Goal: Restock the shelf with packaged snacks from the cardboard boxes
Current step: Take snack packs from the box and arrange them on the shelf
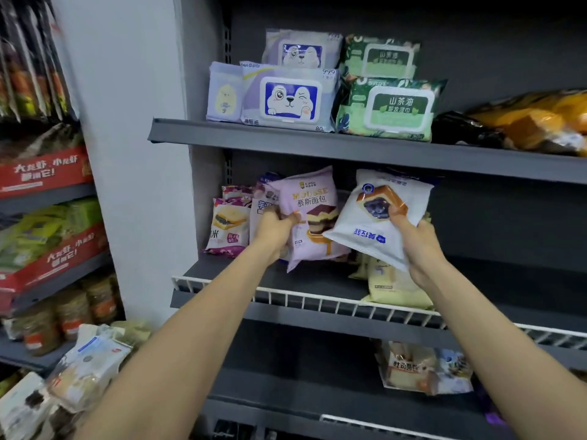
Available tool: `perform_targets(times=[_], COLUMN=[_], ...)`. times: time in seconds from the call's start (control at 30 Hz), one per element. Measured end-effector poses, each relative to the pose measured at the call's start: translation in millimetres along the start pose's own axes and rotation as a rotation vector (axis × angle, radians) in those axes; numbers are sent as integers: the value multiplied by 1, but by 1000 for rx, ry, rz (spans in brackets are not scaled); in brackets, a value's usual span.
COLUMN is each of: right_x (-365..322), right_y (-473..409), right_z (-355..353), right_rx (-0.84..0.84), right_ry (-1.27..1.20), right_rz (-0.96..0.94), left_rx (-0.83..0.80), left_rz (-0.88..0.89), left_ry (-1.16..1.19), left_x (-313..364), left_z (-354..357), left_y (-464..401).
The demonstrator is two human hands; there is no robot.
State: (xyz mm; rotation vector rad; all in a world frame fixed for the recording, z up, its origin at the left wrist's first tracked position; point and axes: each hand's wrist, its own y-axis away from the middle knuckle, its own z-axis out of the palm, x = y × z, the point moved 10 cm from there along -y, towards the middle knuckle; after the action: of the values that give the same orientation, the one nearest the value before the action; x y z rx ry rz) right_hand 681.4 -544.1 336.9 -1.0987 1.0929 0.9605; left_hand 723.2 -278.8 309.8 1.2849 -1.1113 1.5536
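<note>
Two hands over the dark grey metal shelf (317,277): left hand (275,228) grips a lilac mousse-bread packet (313,214), right hand (416,241) pinches a white plastic bread packet (378,217), upside down.

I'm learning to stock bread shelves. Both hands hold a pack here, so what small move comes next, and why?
Probably stand the purple mousse pack, gripped by the left hand, upright beside the packs at the shelf's left. It already sits next to them, while the white pack in the right hand is upside down and needs turning first.

Purple bread pack (313,214): "MOUSSE", "慕斯面包".
</note>
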Motion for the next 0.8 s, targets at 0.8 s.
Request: perform_targets(times=[0.8], right_x=[23], right_y=[-55], right_z=[-11], right_rx=[-108], right_ry=[-42], right_rz=[53], left_rx=[234], left_rz=[328], left_ry=[-1071], left_x=[23], left_z=[70], left_y=[-20])
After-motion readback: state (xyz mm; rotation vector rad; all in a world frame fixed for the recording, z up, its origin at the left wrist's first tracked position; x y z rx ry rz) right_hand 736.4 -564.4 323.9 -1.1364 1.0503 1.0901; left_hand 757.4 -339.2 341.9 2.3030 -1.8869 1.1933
